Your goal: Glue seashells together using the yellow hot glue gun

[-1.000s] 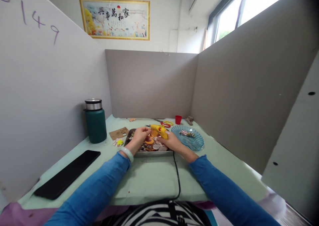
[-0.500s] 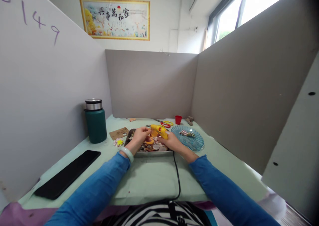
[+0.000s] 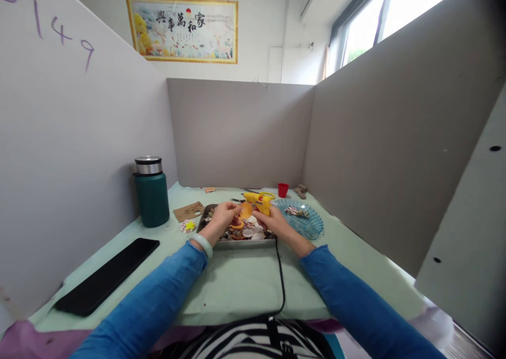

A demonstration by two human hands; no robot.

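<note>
My left hand (image 3: 226,216) is closed, its fingertips pinching the edge of an orange, rounded seashell (image 3: 246,210). A yellow glue gun (image 3: 263,203) is gripped in my right hand (image 3: 273,222), its nozzle end pointing left above the shell. The right fingertips come close to the shell; whether they touch it I cannot tell. Both hands hover over a metal tray (image 3: 237,245) filled with mixed shells, where a curved orange piece (image 3: 237,223) lies among paler ones. From the glue gun side a black cord (image 3: 282,274) runs down over the table's front edge.
Right of the tray lies a blue glass plate (image 3: 314,224) with small decorated pieces. Behind are a red cup (image 3: 283,190) and yellow-handled scissors (image 3: 269,195). On the left are a brown card (image 3: 187,212), a green bottle (image 3: 152,198) and a black phone (image 3: 108,277). Partitions enclose three sides.
The glue gun has shifted slightly right and up, turning more level, away from the left fingertips. More of the orange shell shows between the hands. My left hand has barely moved.
</note>
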